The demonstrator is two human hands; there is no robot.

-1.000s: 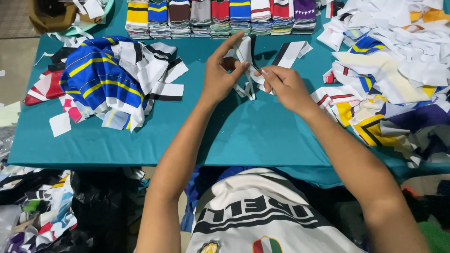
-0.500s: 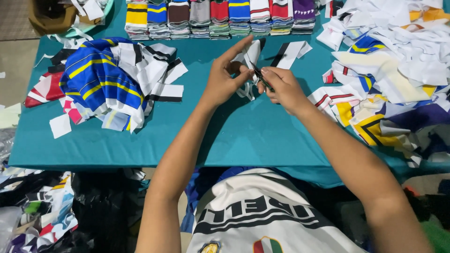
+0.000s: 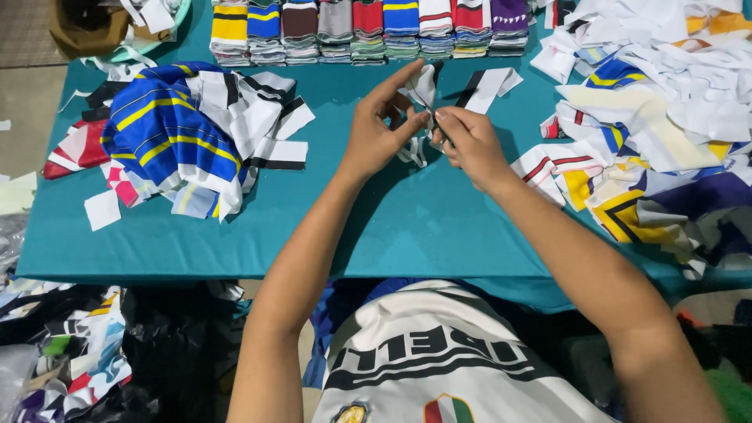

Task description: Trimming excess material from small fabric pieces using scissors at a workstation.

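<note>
My left hand (image 3: 376, 129) and my right hand (image 3: 468, 141) meet above the middle of the teal table (image 3: 407, 227). Between their fingers they pinch a small white and grey fabric piece (image 3: 421, 88), which stands up between the fingertips, with a loose end hanging below near the cloth. A black-and-white strip (image 3: 486, 88) lies just behind my right hand.
A heap of blue, yellow and white cut fabric (image 3: 176, 133) lies at the left. A larger pile of white and coloured pieces (image 3: 658, 117) covers the right side. A row of folded striped stacks (image 3: 360, 27) lines the far edge. More fabric and bags (image 3: 86, 352) lie on the floor at lower left.
Both hands have shifted slightly, and the fabric piece now stands a little higher between the fingertips. Everything else on the table is unmoved.
</note>
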